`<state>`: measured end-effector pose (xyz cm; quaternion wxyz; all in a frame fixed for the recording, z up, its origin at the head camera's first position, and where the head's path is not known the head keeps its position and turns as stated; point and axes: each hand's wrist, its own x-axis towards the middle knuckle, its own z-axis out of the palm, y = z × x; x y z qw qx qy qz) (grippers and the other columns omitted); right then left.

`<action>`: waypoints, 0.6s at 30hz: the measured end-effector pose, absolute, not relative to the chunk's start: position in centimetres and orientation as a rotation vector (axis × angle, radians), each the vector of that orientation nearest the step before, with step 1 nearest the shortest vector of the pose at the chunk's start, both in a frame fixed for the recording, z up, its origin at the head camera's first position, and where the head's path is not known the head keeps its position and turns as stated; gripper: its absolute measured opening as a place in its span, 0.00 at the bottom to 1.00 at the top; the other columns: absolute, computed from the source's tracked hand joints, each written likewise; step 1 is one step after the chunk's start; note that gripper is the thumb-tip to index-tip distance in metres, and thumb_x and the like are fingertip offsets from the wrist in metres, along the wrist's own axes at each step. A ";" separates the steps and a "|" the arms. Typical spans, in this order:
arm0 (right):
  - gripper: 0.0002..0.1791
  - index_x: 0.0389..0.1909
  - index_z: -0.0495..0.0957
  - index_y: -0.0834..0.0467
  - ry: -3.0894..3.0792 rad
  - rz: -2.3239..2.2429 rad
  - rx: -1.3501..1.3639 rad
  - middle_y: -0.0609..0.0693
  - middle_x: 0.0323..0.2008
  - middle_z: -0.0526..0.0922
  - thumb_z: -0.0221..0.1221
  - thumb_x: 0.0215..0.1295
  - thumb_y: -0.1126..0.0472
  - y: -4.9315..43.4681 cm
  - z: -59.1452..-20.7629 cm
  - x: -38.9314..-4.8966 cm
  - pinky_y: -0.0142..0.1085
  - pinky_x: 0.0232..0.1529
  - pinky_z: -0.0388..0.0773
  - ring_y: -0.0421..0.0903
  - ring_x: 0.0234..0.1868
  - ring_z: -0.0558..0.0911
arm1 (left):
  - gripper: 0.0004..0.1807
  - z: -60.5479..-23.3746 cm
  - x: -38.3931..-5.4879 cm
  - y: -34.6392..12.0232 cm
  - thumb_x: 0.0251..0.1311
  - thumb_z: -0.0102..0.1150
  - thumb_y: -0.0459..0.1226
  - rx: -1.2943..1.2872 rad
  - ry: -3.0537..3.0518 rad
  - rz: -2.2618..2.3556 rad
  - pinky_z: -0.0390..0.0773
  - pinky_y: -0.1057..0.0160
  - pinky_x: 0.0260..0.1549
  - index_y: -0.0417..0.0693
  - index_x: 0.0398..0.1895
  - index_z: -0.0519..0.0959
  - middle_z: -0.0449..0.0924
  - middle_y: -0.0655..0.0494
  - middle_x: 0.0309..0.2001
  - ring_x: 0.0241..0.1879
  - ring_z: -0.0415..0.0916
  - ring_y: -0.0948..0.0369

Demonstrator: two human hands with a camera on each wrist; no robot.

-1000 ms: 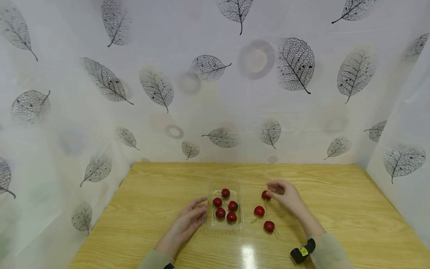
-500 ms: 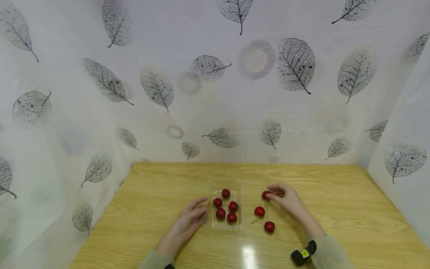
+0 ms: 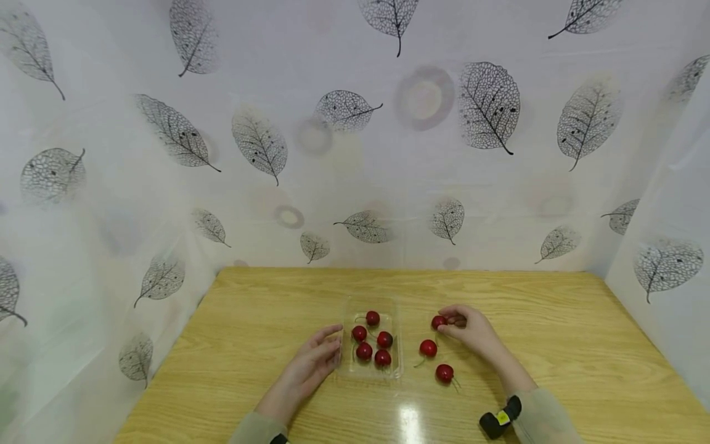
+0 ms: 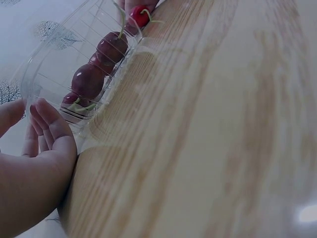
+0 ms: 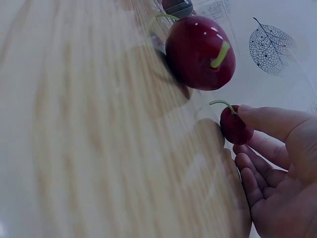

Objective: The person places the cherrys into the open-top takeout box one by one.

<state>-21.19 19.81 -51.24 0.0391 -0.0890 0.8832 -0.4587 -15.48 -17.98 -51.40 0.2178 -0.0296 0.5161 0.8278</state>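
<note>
My right hand (image 3: 471,332) pinches a dark red cherry (image 5: 235,128) between thumb and fingertips, low over the table. The cherry's green stem curves out at the top in the right wrist view. Two more cherries lie loose nearby: one (image 3: 428,348) between the hand and the box, another (image 3: 445,373) closer to the front. Left of them stands a clear plastic box (image 3: 399,364) with several cherries (image 3: 363,351) in it. My left hand (image 3: 308,365) rests along the box's left side, its fingertips (image 4: 42,106) against the clear wall and its fingers loosely extended.
The wooden table (image 3: 266,296) runs back to a pale curtain (image 3: 355,179) printed with leaf shapes, which also hangs on both sides. A black wrist camera (image 3: 493,424) is strapped at the right sleeve. Light glares on the table in front of the box.
My right thumb and fingers have closed in on the far cherry, which has shifted very slightly left. The left hand, the box and the other cherries stay in place.
</note>
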 end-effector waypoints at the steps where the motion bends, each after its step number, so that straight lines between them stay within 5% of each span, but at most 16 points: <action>1: 0.19 0.56 0.83 0.65 2.711 -1.404 -0.275 0.60 0.51 0.88 0.72 0.67 0.62 19.8 -51.3 -21.2 0.33 0.51 0.83 0.50 0.50 0.85 | 0.25 -51.4 -15.5 -18.0 0.80 0.50 0.30 -0.083 1.425 2.293 0.79 0.73 0.50 0.42 0.76 0.64 0.75 0.64 0.51 0.47 0.76 0.70; 18: 0.19 0.56 0.83 0.66 2.722 -1.393 -0.240 0.61 0.52 0.87 0.72 0.67 0.63 19.6 -51.2 -21.2 0.33 0.50 0.82 0.51 0.50 0.86 | 0.27 -51.3 -15.6 -18.0 0.79 0.50 0.29 -0.089 1.417 2.297 0.79 0.73 0.51 0.39 0.78 0.61 0.76 0.64 0.51 0.47 0.77 0.71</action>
